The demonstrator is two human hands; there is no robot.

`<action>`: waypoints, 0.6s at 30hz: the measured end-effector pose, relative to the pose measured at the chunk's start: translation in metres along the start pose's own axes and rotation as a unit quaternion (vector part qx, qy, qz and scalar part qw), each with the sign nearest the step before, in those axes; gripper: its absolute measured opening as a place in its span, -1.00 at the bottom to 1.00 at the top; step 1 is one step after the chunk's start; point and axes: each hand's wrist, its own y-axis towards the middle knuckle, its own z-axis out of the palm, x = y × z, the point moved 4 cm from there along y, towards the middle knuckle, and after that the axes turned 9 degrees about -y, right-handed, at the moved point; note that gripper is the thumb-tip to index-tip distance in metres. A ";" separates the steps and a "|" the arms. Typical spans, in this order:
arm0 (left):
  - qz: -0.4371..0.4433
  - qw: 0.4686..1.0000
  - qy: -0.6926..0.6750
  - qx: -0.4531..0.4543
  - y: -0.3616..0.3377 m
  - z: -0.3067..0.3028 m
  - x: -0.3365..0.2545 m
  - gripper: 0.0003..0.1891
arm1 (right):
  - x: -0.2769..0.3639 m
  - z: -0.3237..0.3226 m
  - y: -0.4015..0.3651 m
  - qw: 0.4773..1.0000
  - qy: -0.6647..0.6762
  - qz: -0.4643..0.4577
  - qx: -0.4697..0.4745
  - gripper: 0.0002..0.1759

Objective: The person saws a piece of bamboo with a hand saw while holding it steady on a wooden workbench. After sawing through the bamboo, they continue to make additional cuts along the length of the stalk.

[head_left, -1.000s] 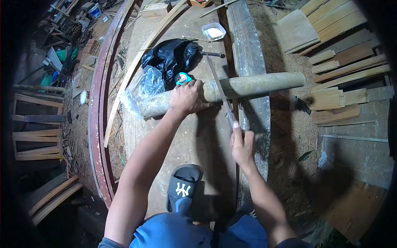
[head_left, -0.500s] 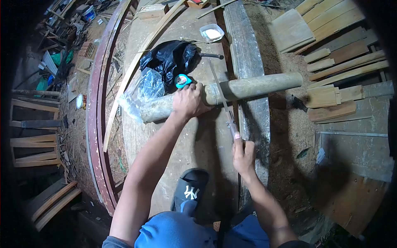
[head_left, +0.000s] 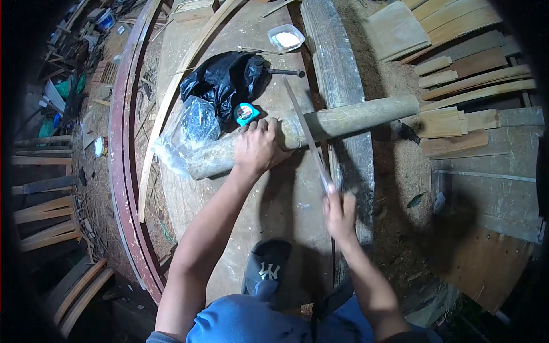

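Observation:
A thick round wooden pole (head_left: 357, 118) lies across the work surface, its right end reaching past the weathered beam. Left of the blade, my left hand (head_left: 254, 146) is wrapped over the pole and grips it. My right hand (head_left: 339, 212) is closed around the handle of a handsaw (head_left: 306, 131), whose long blade crosses the pole just right of my left hand. The depth of any cut cannot be made out. A turquoise tape measure (head_left: 246, 113) sits just beyond my left hand, next to a black plastic bag (head_left: 226, 80) and a clear plastic bag (head_left: 200, 123).
A metal bolt-like rod (head_left: 286, 72) and a plastic tub of white material (head_left: 286, 39) lie farther back. The weathered beam (head_left: 337, 63) runs along the right. My sandalled foot (head_left: 267, 263) is on the surface. Stacked boards (head_left: 457, 123) stand at right.
My right hand and the saw have moved slightly toward me, the handle swinging a little right. My left hand stays on the pole. The whole view has shifted slightly.

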 end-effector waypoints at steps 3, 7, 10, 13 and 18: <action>0.024 1.000 0.009 -0.018 -0.002 0.000 0.002 -0.26 | 0.011 0.020 0.035 1.000 0.017 0.004 0.001 -0.29; 0.014 1.000 0.004 0.006 0.000 0.000 0.004 -0.25 | 0.005 0.000 -0.016 0.999 0.011 0.033 -0.001 -0.24; 0.009 1.000 -0.003 0.002 0.000 0.000 0.004 -0.25 | 0.003 -0.013 -0.051 0.998 0.007 0.054 0.014 -0.24; 0.019 1.000 -0.008 -0.011 0.000 -0.001 0.001 -0.24 | 0.008 -0.001 -0.032 1.000 0.012 0.008 0.005 -0.24; 0.027 1.000 -0.006 -0.008 -0.001 -0.001 0.003 -0.19 | 0.016 0.024 0.031 0.999 -0.008 -0.013 -0.040 -0.27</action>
